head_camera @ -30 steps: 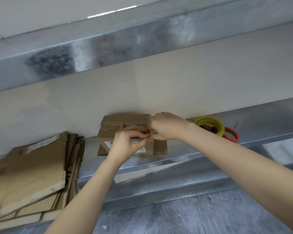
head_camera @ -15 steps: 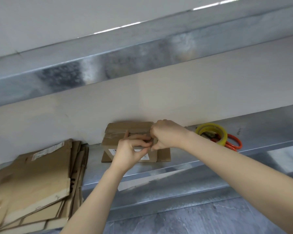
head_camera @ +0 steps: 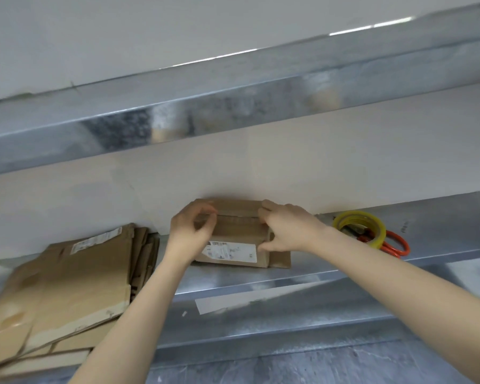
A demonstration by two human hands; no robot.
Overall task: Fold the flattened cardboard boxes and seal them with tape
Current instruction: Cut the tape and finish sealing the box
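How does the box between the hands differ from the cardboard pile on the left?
The folded box stands as a raised block; the pile of flattened boxes lies in flat sheets. The left hand and right hand hold the folded box; nobody touches the pile. Both are brown cardboard with white labels.

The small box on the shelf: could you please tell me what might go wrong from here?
1. The left hand and right hand hold the box at its ends; the shiny strip along its top seam could wrinkle or lift if pressed unevenly.
2. A flap juts out at the lower right, so that side may stay unsealed.
3. The box sits near the shelf front edge and might slide off.
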